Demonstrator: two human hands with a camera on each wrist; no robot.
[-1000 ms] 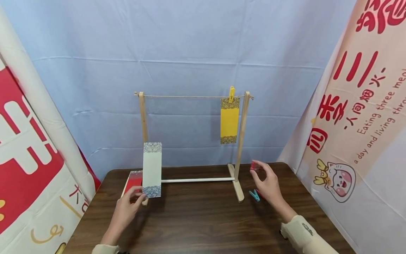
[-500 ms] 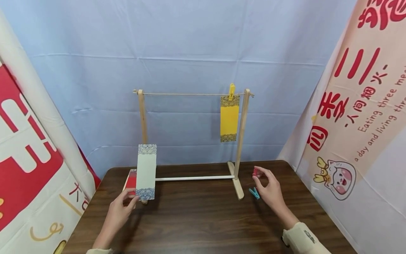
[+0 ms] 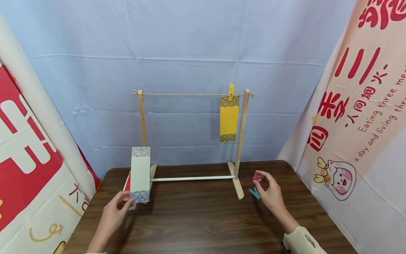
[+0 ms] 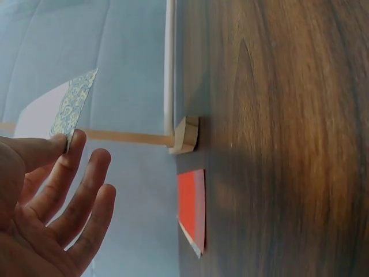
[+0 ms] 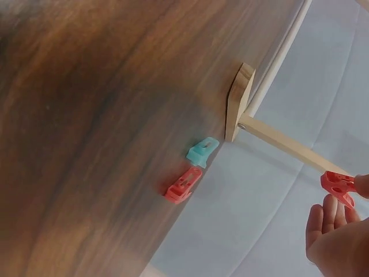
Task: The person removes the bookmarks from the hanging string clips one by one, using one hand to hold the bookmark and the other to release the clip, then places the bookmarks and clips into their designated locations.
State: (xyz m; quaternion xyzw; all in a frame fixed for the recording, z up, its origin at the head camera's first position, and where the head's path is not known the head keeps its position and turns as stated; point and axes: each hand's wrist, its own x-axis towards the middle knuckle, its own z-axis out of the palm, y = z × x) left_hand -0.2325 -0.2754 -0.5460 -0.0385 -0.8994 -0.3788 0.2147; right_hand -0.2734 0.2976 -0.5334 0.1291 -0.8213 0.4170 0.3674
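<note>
Between thumb and fingertips, my left hand (image 3: 111,213) pinches a pale card (image 3: 140,173) by its lower left corner. Lace patterns band both ends of the card, which stands upright in front of the rack's left post. My right hand (image 3: 272,197) pinches a red clothespin (image 3: 255,176) above the table's right side. In the right wrist view, a blue clothespin (image 5: 202,151) and another red clothespin (image 5: 183,186) lie below that hand. A red card (image 4: 191,202) lies on the table near the left post, partly hidden by the pale card in the head view.
A wooden rack (image 3: 242,134) with a cord (image 3: 187,94) across its top stands at the back of the table (image 3: 196,218). From the cord's right end, a yellow clothespin (image 3: 232,91) holds a yellow card (image 3: 229,121). A white rod (image 3: 193,179) joins the feet.
My left hand has carried the pale card left and slightly down. My right hand has lowered a little and shifted slightly right, still holding the red clothespin.
</note>
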